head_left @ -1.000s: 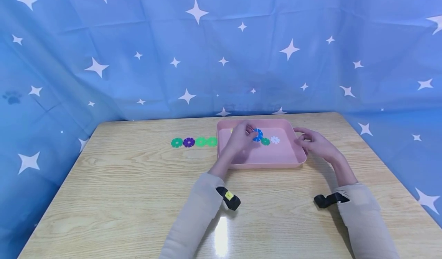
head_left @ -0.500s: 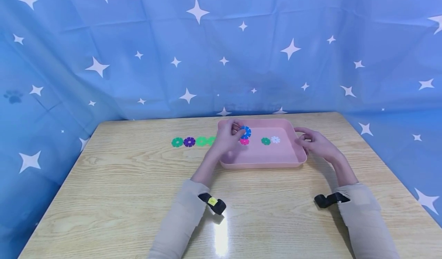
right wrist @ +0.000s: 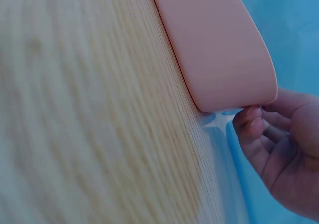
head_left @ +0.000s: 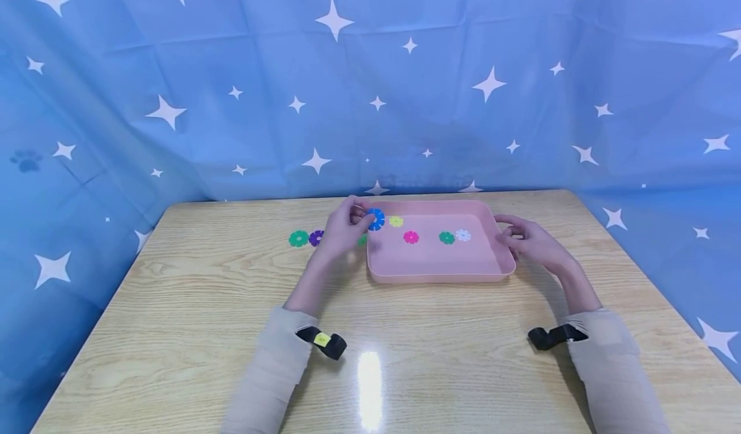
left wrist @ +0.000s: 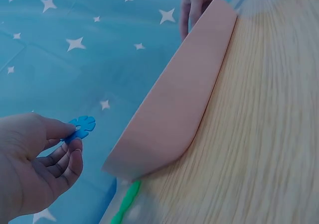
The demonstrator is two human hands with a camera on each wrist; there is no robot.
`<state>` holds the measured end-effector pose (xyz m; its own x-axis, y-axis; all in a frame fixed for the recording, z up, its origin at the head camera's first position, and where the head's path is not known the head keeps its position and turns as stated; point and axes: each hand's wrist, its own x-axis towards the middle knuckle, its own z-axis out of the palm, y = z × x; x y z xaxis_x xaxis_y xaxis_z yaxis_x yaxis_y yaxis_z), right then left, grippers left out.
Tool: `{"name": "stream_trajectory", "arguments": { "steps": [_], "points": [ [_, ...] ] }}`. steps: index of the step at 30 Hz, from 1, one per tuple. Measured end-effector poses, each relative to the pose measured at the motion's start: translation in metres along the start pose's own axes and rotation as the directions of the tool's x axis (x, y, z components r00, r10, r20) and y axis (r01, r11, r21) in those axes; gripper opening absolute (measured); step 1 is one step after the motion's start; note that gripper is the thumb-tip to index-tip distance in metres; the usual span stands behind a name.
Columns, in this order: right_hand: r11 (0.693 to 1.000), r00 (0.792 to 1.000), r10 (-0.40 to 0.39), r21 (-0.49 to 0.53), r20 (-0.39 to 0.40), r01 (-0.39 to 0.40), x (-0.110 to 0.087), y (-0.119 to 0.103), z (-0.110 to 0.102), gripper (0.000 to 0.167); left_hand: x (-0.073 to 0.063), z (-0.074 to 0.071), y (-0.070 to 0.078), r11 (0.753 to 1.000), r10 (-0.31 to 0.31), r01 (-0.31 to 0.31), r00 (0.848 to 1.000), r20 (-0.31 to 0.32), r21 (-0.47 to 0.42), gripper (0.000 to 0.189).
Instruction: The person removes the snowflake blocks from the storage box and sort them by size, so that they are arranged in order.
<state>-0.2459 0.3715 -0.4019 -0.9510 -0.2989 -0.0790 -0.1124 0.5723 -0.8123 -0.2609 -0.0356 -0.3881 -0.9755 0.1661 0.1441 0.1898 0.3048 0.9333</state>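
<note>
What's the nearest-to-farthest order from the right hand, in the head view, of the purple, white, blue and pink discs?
1. White disc: in the tray, right half.
2. Pink disc: its left half.
3. Blue disc: in the left hand.
4. Purple disc: left of the tray.

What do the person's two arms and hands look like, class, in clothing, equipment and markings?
The left hand is ungloved, with a pale grey-beige cloth left sleeve and a chunky black left wrist device bearing a small yellow square label. The right hand is also ungloved, with a matching right sleeve and a similar black right wrist device, no yellow label visible.
</note>
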Motion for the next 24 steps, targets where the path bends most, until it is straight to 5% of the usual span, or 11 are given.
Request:
{"name": "stream_trajectory", "arguments": {
  "steps": [15, 24],
  "points": [
    [0.999, 1.000, -0.008, -0.035, -0.005, 0.008, -0.001, -0.003, 0.000, 0.056, -0.012, -0.059, -0.030, 1.000, -0.016, 0.017, 0.998, -0.061, 0.012, 0.021],
    [0.999, 1.000, -0.004, -0.035, -0.007, 0.003, -0.001, -0.002, 0.001, 0.056, -0.023, -0.095, -0.047, 0.996, -0.088, 0.089, 0.994, -0.067, 0.020, 0.025]
  ]
}}
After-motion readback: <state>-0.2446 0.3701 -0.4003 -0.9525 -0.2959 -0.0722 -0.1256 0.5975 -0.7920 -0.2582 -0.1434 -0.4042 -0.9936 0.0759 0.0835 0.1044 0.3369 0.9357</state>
